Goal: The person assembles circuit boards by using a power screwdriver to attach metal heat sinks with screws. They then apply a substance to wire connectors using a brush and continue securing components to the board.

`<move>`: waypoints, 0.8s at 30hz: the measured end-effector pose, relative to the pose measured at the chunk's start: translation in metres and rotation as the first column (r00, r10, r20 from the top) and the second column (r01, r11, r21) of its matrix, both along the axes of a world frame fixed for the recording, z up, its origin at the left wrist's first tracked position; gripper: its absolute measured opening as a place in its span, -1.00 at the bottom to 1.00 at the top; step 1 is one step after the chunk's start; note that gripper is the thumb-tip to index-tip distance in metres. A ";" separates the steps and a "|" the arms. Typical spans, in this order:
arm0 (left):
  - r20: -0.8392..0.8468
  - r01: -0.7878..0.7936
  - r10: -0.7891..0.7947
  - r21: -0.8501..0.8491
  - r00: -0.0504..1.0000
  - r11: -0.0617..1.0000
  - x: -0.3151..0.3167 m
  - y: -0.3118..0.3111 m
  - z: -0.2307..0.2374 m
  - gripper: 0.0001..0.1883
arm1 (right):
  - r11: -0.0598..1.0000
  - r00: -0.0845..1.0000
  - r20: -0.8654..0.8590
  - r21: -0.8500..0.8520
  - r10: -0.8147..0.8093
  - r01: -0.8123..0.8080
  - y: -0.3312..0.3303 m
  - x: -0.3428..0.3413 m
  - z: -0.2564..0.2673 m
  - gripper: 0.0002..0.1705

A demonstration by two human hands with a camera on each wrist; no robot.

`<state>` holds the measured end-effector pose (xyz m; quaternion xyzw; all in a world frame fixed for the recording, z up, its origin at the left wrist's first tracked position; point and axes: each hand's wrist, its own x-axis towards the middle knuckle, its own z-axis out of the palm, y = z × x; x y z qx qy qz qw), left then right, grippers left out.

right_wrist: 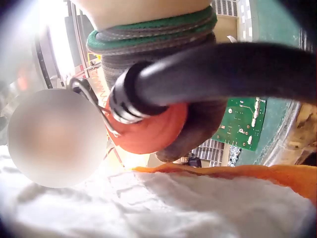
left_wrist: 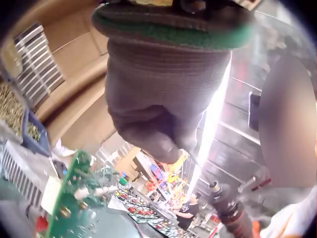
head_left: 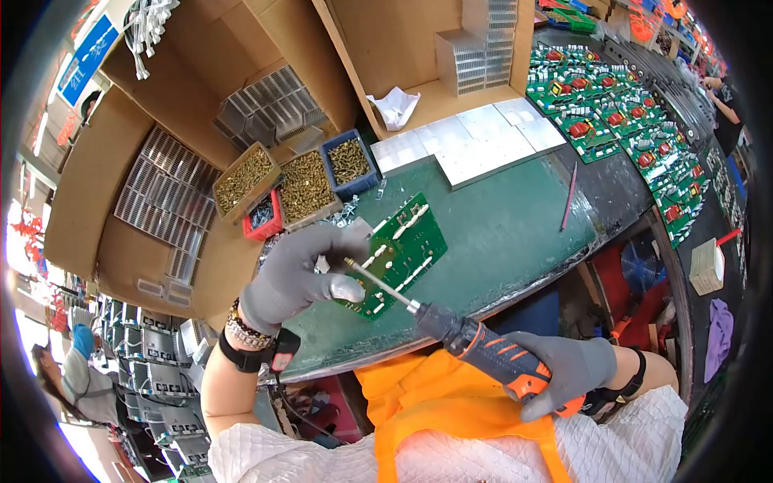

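Note:
My right hand (head_left: 564, 366), in a grey glove, grips a black and orange electric screwdriver (head_left: 491, 350) by its orange rear end. Its long bit (head_left: 378, 282) points up and left, with a small brass-coloured screw (head_left: 349, 262) at the tip. My gloved left hand (head_left: 294, 270) curls about that tip, thumb below and blurred fingers above; I cannot tell whether they pinch the screw. In the left wrist view, the bit reaches the left hand's (left_wrist: 153, 104) fingertips. Under the bit, a green circuit board (head_left: 419, 241) lies on the green table (head_left: 499, 225).
Behind the left hand stand bins of brass screws (head_left: 306, 185) and a red bin (head_left: 263, 216). Metal plates (head_left: 483, 145) lie along the back, before cardboard boxes (head_left: 346, 48). A pink pen (head_left: 570, 197) and populated circuit boards (head_left: 596, 105) lie right. A black cord (right_wrist: 223, 72) trails from the screwdriver.

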<state>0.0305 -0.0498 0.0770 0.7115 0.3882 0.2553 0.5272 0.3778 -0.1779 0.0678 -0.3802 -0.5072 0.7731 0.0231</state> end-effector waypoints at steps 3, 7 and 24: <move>-0.111 0.025 0.013 0.335 0.994 0.942 -0.006 0.029 -0.008 0.01 | 0.998 0.997 0.052 0.037 -0.058 0.056 0.002 -0.005 -0.008 0.00; -0.292 0.060 -0.048 0.033 0.955 0.998 -0.018 0.058 -0.043 0.00 | 0.985 0.988 0.136 -0.151 -0.068 0.089 0.002 -0.013 -0.023 0.05; -0.116 0.243 -0.266 -0.176 0.957 0.954 -0.005 0.057 -0.066 -0.34 | 0.859 0.970 0.068 -0.454 -0.232 0.237 -0.012 -0.043 -0.002 -0.19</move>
